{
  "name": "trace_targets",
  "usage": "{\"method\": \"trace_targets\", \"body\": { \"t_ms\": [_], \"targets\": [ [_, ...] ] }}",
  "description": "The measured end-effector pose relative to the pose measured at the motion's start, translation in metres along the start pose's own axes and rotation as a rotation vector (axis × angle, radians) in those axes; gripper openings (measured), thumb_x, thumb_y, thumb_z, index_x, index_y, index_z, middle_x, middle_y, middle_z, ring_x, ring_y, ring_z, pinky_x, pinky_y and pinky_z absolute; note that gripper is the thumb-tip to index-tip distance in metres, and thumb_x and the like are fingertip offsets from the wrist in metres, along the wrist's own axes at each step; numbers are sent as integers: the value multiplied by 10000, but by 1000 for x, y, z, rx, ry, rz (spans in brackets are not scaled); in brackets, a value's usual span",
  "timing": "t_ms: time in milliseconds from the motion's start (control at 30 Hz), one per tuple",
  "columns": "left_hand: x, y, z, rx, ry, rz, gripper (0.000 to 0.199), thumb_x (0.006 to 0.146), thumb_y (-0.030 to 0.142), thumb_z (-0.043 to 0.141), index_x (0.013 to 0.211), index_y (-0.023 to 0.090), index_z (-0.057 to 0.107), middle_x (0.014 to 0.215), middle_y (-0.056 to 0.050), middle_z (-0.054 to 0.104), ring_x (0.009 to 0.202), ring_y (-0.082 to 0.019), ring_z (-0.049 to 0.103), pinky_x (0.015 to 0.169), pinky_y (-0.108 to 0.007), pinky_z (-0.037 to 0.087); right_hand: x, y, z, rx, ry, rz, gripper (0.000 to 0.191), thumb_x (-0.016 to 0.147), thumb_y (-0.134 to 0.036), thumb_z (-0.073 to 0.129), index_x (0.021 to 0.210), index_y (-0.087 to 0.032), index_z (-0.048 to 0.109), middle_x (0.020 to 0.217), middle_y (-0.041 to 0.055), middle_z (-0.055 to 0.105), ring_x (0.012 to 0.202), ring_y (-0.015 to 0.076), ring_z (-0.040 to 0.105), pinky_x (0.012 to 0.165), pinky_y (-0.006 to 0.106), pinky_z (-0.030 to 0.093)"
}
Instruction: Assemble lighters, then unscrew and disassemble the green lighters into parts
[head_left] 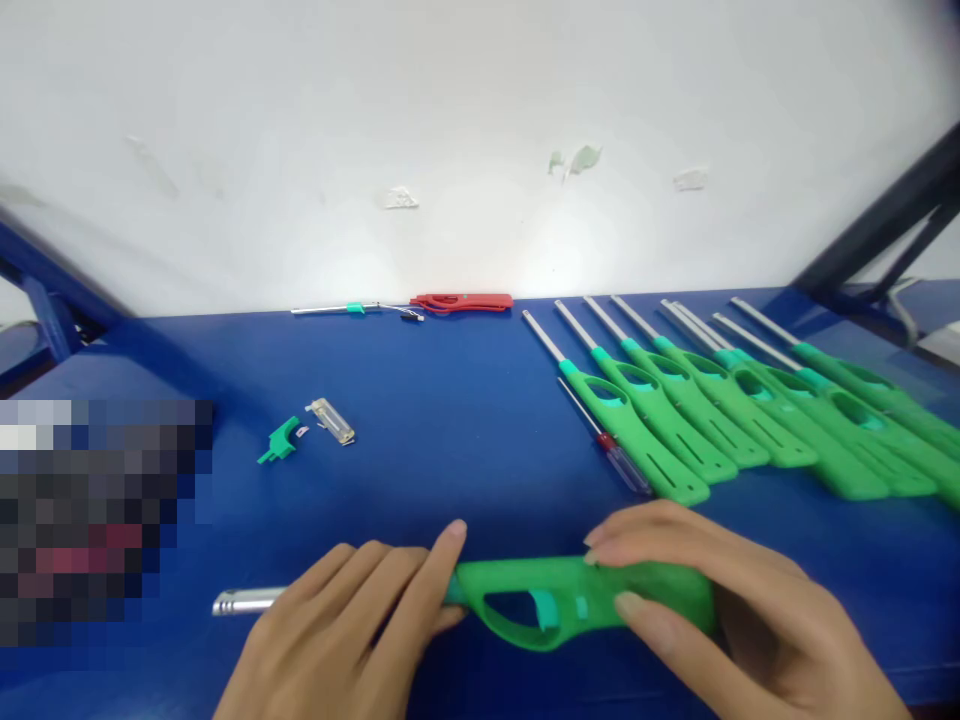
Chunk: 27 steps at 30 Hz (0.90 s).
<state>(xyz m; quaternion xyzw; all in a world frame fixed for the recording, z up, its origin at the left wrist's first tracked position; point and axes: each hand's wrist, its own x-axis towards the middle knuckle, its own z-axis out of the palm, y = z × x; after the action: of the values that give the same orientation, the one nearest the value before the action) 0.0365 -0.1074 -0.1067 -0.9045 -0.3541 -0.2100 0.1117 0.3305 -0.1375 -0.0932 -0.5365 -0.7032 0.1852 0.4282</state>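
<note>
- Closing the left hand (352, 630) over the green lighter (529, 572) in front, palm down, knuckles raised, wrapping the metal tube (244, 601) near its collar and pointing one fingertip up and right.
- Bending the right hand (757, 600) around the handle end, half closed, pressing the thumb against the near face and the index fingertip onto the upper edge; hiding the other fingers, so not showing how tightly they are curling.
- Holding the lighter between both hands, lying crosswise above the blue table (442, 450), tube pointing left.
- Having, beyond the right hand, a screwdriver (628, 470) lying alongside the leftmost of a row of green lighters (742, 410), tubes pointing away.
- Facing, beyond the left hand, a small green part (283, 438) lying near a clear part (331, 421).
- Showing, farthest along the table by the white wall (480, 100), a red casing (480, 301) lying beside a loose metal rod (322, 310).
</note>
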Motion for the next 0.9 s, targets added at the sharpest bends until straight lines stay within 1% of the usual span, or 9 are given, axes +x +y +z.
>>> {"method": "trace_targets", "body": {
  "t_ms": [67, 133, 233, 333, 400, 500, 600, 733, 900],
  "targets": [
    [-4, -8, 3, -24, -32, 9, 376, 1176, 198, 443, 1513, 222, 609, 1147, -13, 821, 911, -203, 789, 921, -397, 564, 1, 1, 2, -66, -22, -71, 120, 934, -339, 808, 1051, -321, 828, 1059, 3, 843, 942, 174, 843, 828, 174, 665],
    [-7, -14, 6, -56, 0, 10, 333, 1168, 226, 478, 1451, 245, 653, 1176, -20, 811, 971, -221, 786, 950, -401, 594, 1, 2, 4, -158, -55, -128, 228, 901, -336, 845, 1128, -344, 823, 1141, -8, 835, 976, 170, 841, 862, 177, 662],
    [-6, -16, 11, -140, 37, -57, 291, 1178, 277, 475, 1365, 255, 697, 1175, -56, 759, 1012, -209, 765, 868, -340, 644, -1, 4, 8, -289, -128, -150, 342, 896, -369, 851, 1235, -378, 804, 1232, -18, 814, 1033, 176, 832, 891, 209, 672],
    [-2, -14, 14, -227, 45, -80, 348, 1168, 177, 454, 1448, 235, 652, 1167, -71, 683, 965, -159, 725, 800, -261, 645, -3, 8, 10, -356, -174, -162, 311, 953, -403, 809, 1264, -382, 800, 1210, -20, 815, 1025, 167, 829, 900, 221, 677],
    [0, -13, 13, -232, 47, -67, 391, 1147, 127, 467, 1487, 239, 626, 1162, -67, 654, 941, -152, 695, 789, -261, 638, -5, 10, 10, -382, -174, -169, 322, 996, -453, 767, 1311, -389, 782, 1188, -29, 822, 1006, 157, 832, 878, 213, 680],
    [1, -13, 9, -211, 2, -56, 402, 1131, 122, 493, 1484, 262, 624, 1199, -74, 623, 974, -172, 667, 802, -291, 620, -6, 11, 10, -407, -165, -190, 354, 1042, -501, 699, 1379, -401, 742, 1185, -58, 832, 1005, 140, 835, 857, 199, 679],
    [1, -12, 6, -204, -22, -50, 409, 1122, 114, 505, 1485, 266, 617, 1225, -80, 613, 1006, -193, 636, 844, -320, 604, -6, 9, 10, -386, -161, -211, 333, 1052, -489, 686, 1366, -396, 745, 1171, -71, 835, 997, 126, 834, 866, 181, 669],
    [1, -13, 6, -199, -45, -56, 373, 1117, 120, 530, 1449, 256, 630, 1176, -70, 641, 971, -204, 613, 842, -340, 580, -4, 5, 10, -351, -131, -176, 321, 1035, -472, 716, 1340, -385, 759, 1200, -51, 819, 1016, 122, 824, 878, 162, 659],
    [1, -14, 8, -207, -59, -58, 367, 1104, 126, 549, 1444, 238, 629, 1184, -83, 657, 997, -219, 633, 866, -361, 583, 1, 7, 11, -343, -110, -175, 245, 1008, -403, 755, 1250, -378, 788, 1164, -39, 816, 1071, 155, 800, 907, 206, 668]
  ]
}}
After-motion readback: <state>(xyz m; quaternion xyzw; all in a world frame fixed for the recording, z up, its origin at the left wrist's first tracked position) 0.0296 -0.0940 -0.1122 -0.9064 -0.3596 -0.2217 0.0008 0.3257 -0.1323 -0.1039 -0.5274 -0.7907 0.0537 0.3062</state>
